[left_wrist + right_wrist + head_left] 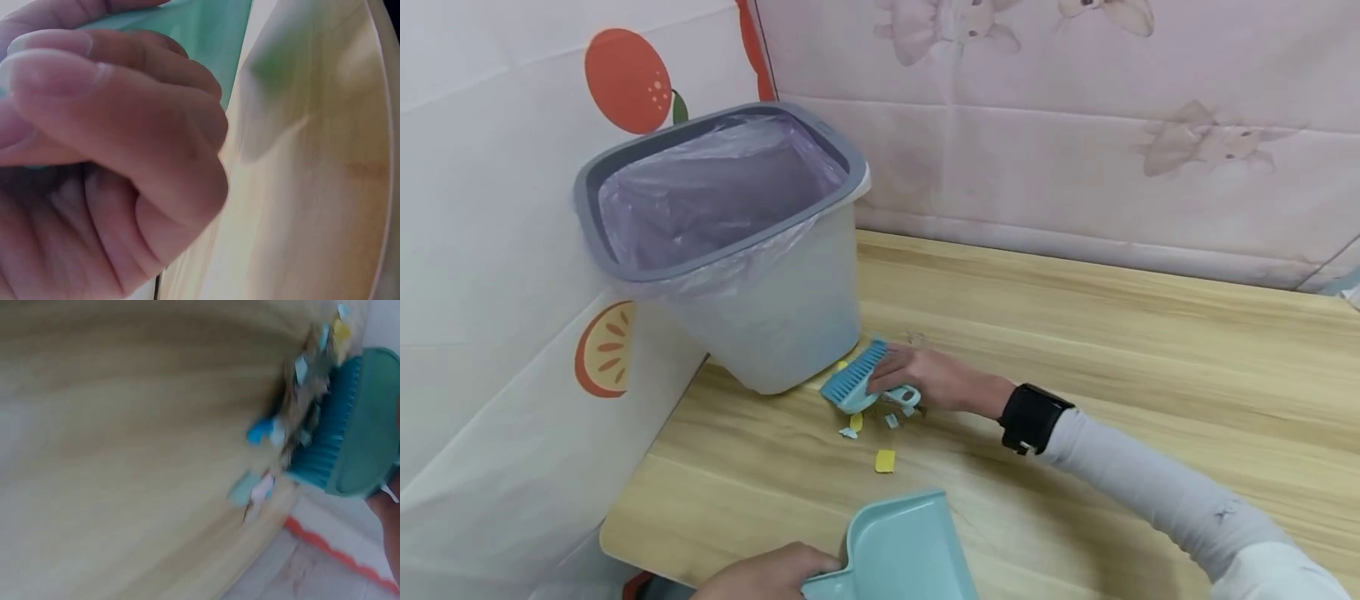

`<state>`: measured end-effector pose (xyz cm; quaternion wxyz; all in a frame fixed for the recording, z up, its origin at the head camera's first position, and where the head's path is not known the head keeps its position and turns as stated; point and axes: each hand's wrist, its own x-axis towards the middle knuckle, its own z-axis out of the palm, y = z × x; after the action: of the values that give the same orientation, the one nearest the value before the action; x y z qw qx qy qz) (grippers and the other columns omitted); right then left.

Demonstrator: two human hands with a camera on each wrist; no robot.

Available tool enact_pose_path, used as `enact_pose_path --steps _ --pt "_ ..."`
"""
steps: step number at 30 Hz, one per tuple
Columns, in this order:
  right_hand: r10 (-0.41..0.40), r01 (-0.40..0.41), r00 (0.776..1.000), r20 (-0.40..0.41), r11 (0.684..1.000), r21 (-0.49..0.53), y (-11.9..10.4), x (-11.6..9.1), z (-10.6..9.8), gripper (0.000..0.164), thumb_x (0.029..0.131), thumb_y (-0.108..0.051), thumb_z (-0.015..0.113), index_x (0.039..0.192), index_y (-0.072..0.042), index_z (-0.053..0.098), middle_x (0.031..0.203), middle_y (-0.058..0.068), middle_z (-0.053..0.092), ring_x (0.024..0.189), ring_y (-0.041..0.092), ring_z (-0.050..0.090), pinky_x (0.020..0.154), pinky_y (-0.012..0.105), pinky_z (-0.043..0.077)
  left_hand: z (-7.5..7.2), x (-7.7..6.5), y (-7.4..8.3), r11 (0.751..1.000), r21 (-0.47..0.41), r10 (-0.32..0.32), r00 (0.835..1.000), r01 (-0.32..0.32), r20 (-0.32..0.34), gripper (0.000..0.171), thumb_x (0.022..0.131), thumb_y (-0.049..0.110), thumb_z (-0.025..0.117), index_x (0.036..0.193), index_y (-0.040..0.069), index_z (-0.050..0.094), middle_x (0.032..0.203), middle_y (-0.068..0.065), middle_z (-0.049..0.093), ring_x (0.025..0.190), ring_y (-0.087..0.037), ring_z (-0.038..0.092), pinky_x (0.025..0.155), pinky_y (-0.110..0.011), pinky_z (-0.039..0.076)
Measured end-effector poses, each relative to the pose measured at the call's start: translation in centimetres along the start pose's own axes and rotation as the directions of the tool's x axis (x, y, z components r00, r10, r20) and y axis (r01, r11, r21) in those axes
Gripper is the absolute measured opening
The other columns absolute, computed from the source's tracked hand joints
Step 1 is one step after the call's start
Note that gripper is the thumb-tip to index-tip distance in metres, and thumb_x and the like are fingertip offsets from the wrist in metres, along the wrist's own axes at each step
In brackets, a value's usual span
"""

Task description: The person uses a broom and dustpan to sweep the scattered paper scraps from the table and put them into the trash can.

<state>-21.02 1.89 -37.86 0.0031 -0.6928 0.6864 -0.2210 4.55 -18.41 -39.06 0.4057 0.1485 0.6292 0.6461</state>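
Observation:
My right hand (928, 377) grips a small teal hand brush (859, 382) close to the foot of the bin. In the right wrist view the brush's bristles (334, 425) press against a heap of paper scraps and brown debris (306, 394) on the table. A yellow scrap (885, 461) lies apart, between the brush and the dustpan. At the table's near edge my left hand (775, 573) holds a teal dustpan (910, 546) by its handle, the pan's open side turned to the right. Curled fingers fill much of the left wrist view.
A pale bin (775, 308) with a grey rim and a purple liner bag (722, 187) stands at the table's back left corner. Printed cloth hangs behind and to the left of the wooden table (1112, 350). The table's left edge runs beside the bin.

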Motion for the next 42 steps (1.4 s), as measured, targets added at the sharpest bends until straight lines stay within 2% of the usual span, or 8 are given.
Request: enact_pose_path --steps 11,17,21,25,30,33,37,42 --pt "0.196 -0.189 0.977 -0.083 0.978 0.085 -1.4 -8.4 -5.3 0.038 0.076 0.017 0.067 0.108 -0.004 0.072 0.106 0.01 0.071 0.099 0.028 0.067 0.079 0.037 0.056 1.4 -0.1 -0.1 0.994 -0.1 -0.047 0.996 0.039 -0.077 0.029 0.09 0.015 0.067 0.118 0.007 0.066 0.104 -0.004 0.072 0.093 -0.019 0.068 0.078 -0.031 0.055" --pt "0.269 -0.25 0.925 -0.269 0.963 0.102 -0.7 -9.6 -7.4 0.035 0.074 0.017 0.071 0.105 0.0 0.072 0.1 0.015 0.072 0.093 0.032 0.069 0.072 0.037 0.057 1.5 -0.3 0.1 0.993 -0.114 -0.057 0.985 0.038 -0.162 0.029 0.092 0.014 0.064 0.12 0.007 0.065 0.104 -0.008 0.071 0.092 -0.021 0.068 0.077 -0.031 0.055" --pt "0.342 -0.352 0.916 -0.21 0.936 -0.007 0.3 -10.6 -6.9 0.044 0.072 0.024 0.065 0.108 -0.002 0.072 0.102 0.015 0.071 0.094 0.031 0.068 0.069 0.036 0.057 1.6 0.1 0.0 0.992 -0.119 -0.072 0.98 0.05 -0.187 0.027 0.092 0.013 0.062 0.118 0.009 0.065 0.101 -0.009 0.071 0.088 -0.02 0.067 0.076 -0.031 0.056" --pt "0.4 -0.413 0.9 -0.175 0.909 -0.05 -0.9 -12.3 -6.4 0.046 0.071 0.023 0.063 0.108 -0.003 0.072 0.102 0.015 0.071 0.085 0.021 0.069 0.06 0.029 0.053 1.7 0.9 -0.2 0.991 -0.118 -0.079 0.981 0.058 -0.179 0.025 0.092 0.011 0.06 0.117 0.009 0.066 0.092 -0.006 0.07 0.077 -0.015 0.066 0.066 -0.027 0.056" --pt "0.394 -0.393 0.88 -0.267 0.918 0.057 -4.5 -14.3 -7.7 0.035 0.072 0.017 0.071 0.103 -0.001 0.073 0.093 0.013 0.073 0.056 -0.004 0.047 0.046 0.017 0.04 1.6 2.0 -0.1 0.995 0.045 -0.071 0.971 0.084 -0.228 0.017 0.087 0.008 0.06 0.102 0.01 0.066 0.069 0.006 0.052 0.056 -0.005 0.048 0.051 -0.015 0.039" --pt "0.387 -0.391 0.84 -0.38 0.918 0.069 -4.9 -14.2 -8.6 0.035 0.071 0.017 0.073 0.101 -0.001 0.073 0.091 0.014 0.073 0.047 -0.01 0.029 0.041 0.012 0.03 1.7 2.5 0.3 0.988 0.108 -0.079 0.964 0.109 -0.253 0.004 0.086 0.009 0.06 0.089 0.01 0.062 0.066 0.007 0.046 0.055 -0.005 0.044 0.052 -0.016 0.036" --pt "0.381 -0.421 0.799 -0.465 0.907 0.021 -3.0 -12.4 -8.3 0.031 0.076 0.012 0.073 0.103 -0.002 0.073 0.096 0.015 0.072 0.049 -0.004 0.041 0.044 0.013 0.034 2.0 3.0 0.8 0.986 0.124 -0.078 0.964 0.112 -0.253 0.005 0.086 0.009 0.06 0.082 0.012 0.058 0.063 0.008 0.045 0.053 -0.003 0.042 0.052 -0.015 0.035" --pt "0.424 -0.468 0.84 -0.337 0.882 -0.056 -0.2 -10.6 -6.2 0.039 0.078 0.018 0.062 0.11 -0.002 0.071 0.103 0.016 0.071 0.08 0.019 0.067 0.057 0.029 0.048 2.5 3.0 1.2 0.98 0.131 -0.11 0.954 0.151 -0.279 0.01 0.085 0.005 0.058 0.078 0.011 0.054 0.06 0.007 0.045 0.05 -0.005 0.042 0.049 -0.016 0.035"
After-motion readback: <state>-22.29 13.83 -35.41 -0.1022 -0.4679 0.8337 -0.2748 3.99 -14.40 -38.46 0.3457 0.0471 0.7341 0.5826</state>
